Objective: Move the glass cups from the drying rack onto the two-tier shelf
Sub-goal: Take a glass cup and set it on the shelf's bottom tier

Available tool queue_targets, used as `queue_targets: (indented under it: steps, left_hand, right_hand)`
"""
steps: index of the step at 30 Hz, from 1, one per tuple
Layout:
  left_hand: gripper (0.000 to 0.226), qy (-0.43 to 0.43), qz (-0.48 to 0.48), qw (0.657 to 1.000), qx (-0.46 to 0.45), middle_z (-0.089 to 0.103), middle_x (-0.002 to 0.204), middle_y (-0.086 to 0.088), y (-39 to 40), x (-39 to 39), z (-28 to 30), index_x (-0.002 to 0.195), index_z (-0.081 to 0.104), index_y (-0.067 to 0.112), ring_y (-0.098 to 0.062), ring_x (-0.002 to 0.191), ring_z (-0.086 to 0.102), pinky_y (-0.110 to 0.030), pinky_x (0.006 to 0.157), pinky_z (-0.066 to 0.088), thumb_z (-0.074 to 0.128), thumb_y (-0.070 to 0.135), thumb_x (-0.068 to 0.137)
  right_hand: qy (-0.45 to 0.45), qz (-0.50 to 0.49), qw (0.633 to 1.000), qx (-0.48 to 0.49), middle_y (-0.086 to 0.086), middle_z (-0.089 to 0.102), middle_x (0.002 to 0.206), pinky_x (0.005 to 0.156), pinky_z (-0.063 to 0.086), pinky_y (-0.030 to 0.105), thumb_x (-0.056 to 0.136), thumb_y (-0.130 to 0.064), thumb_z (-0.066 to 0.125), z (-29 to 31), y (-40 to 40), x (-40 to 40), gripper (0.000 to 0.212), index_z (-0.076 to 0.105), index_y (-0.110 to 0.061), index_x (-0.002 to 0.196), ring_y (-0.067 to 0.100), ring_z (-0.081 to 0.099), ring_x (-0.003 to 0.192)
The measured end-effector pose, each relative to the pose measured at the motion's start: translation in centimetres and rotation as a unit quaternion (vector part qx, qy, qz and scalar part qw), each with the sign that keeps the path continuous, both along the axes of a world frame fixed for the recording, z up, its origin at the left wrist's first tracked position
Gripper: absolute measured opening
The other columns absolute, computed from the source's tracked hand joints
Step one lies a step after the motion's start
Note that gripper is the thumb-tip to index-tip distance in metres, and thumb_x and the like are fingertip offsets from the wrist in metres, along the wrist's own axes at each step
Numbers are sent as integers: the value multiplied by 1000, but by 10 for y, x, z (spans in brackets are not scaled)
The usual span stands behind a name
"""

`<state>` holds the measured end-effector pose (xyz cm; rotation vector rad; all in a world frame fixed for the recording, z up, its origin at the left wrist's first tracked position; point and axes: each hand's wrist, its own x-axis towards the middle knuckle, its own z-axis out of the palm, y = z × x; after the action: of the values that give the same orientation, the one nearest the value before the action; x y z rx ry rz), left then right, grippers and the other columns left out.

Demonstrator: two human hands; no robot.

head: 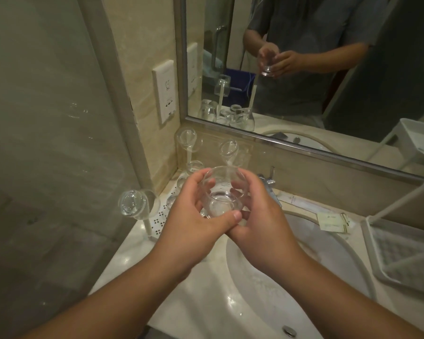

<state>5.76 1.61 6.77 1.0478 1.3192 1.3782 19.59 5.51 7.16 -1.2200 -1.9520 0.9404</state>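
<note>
The cup held between the left hand and the right hand is clear, shiny glass. Left of the hands, 1 more glass cup sits on a white plastic rack. Below the hands, the sink is smooth, glossy white (it gleams). Right of the hands, the shelf looks like matt white plastic. Above them, the mirror has a dull metal frame.

The glass cup is clear and colourless. The drying rack at nine o'clock is white, dotted with clusters of small dark squares. The surface is pale cream marble, the two-tier shelf at three o'clock white with a grid-patterned base.
</note>
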Motion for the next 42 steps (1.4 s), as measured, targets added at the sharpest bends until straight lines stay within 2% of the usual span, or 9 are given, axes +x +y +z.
queue_targets:
  steps: [3,10,15,21,27,31,36,40,42]
  left_hand:
    - [81,17,-11,1000,-5,61,129,23,2,11,-1,128,52,53,7,121,55,-35,100,52,86,22,61]
    - [81,31,-57,997,-30,60,127,26,7,59,-7,127,49,58,12,116,56,-19,86,55,84,26,61]
    - [73,38,-100,993,-49,63,118,28,11,113,-10,121,51,54,13,111,58,-16,85,53,83,18,65]
    - [79,57,-145,985,-76,60,128,22,13,183,-14,127,50,52,10,112,58,-23,92,53,82,26,59]
    - [78,83,-182,976,-91,62,126,21,11,249,-24,126,53,50,6,111,61,-21,84,55,83,25,59]
    - [86,107,-201,968,-104,60,129,21,11,289,-33,137,49,43,7,117,57,-31,98,53,82,30,59]
    - [81,146,-232,955,-112,55,132,26,12,334,-49,133,44,54,13,116,53,-21,95,50,80,42,62]
    - [82,174,-260,942,-126,50,136,24,17,366,-64,134,39,57,22,111,46,-14,90,45,77,50,61]
    - [85,192,-275,934,-126,48,137,23,20,379,-70,138,38,55,27,108,43,-9,86,41,77,51,63]
  right_hand:
    - [-1,-13,1000,8,-48,44,116,97,49,29,73,-20,77,-2,-2,11,83,31,-44,138,-7,50,119]
    - [15,-51,999,-9,-32,50,125,93,51,27,72,-28,75,-11,-9,60,77,34,-50,133,-6,50,118]
    - [3,-89,996,-14,-45,43,119,89,51,23,65,-48,62,-14,-18,114,72,28,-62,127,-9,49,116]
    - [-12,-130,990,-49,-20,47,135,100,48,32,62,-57,62,-28,-29,187,90,24,-43,142,2,51,121]
    - [-11,-169,984,-56,-53,40,113,83,34,-2,67,-44,71,-34,-40,258,75,22,-75,114,-22,44,110]
    - [-14,-182,980,-80,-47,46,113,82,33,-3,68,-44,72,-43,-44,298,73,29,-61,124,-23,41,112]
    - [-15,-199,975,-94,-62,36,105,74,30,-7,69,-38,73,-53,-49,344,77,23,-80,107,-33,41,98]
    - [-1,-218,969,-119,-58,45,101,71,37,-4,72,-33,74,-71,-52,378,73,31,-73,115,-30,47,93]
    - [5,-229,963,-144,-36,58,114,77,47,7,71,-36,73,-81,-53,391,75,35,-54,133,-13,57,100]
